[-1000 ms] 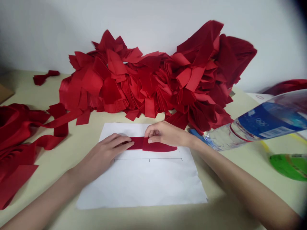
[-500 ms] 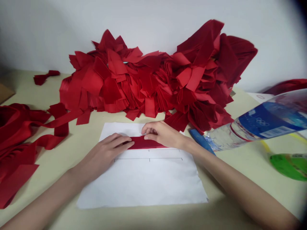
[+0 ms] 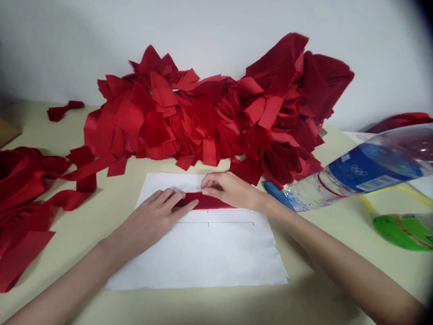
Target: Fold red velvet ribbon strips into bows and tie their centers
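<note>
A flat strip of red ribbon (image 3: 211,201) lies across the upper part of a white sheet of paper (image 3: 203,257), just above the ruled lines. My left hand (image 3: 158,210) rests over the strip's left end, fingers spread and the thumb stretched along it. On the right, my right hand (image 3: 233,189) has its fingers curled at the strip's upper edge, with the thumb against the ribbon. The palm and wrist cover the strip's right end.
Behind the paper rises a large heap of folded red ribbon pieces (image 3: 203,122). Long loose red ribbon (image 3: 20,194) trails at the left. A clear plastic bottle with a blue label (image 3: 361,169) leans in from the right, near a green object (image 3: 402,230) with a yellow band.
My left thumb has stretched to the right along the ribbon and opened away from the fingers. The right hand keeps nearly the same pose. The view has shifted slightly.
</note>
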`<state>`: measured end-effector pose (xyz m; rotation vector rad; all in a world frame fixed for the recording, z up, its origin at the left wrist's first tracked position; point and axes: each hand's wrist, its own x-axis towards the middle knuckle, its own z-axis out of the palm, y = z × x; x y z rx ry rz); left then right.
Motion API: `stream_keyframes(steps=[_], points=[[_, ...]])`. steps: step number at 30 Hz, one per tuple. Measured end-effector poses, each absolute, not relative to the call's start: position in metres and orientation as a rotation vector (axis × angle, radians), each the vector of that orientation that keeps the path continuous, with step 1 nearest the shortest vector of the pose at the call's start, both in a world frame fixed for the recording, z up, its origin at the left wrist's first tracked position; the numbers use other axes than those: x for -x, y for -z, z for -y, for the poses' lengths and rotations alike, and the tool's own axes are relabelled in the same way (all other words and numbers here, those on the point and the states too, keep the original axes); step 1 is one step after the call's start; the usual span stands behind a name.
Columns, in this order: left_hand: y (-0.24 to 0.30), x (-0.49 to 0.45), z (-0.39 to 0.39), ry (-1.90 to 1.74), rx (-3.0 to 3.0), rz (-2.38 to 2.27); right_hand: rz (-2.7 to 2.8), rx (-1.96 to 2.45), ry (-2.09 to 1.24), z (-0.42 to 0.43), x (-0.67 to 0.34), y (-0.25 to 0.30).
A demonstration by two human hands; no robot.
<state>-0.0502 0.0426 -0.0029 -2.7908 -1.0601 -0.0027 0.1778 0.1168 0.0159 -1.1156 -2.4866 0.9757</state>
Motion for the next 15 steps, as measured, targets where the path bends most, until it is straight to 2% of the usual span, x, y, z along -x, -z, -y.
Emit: stream_keyframes(steps=[6, 15], points=[[0.005, 0.052, -0.042, 0.007, 2.778, 1.060, 2.528, 1.315, -0.821, -0.106, -0.223, -0.034], [0.005, 0.051, -0.041, 0.017, 2.764, 1.062, 2.483, 1.453, -0.715, -0.089, -0.241, -0.027]])
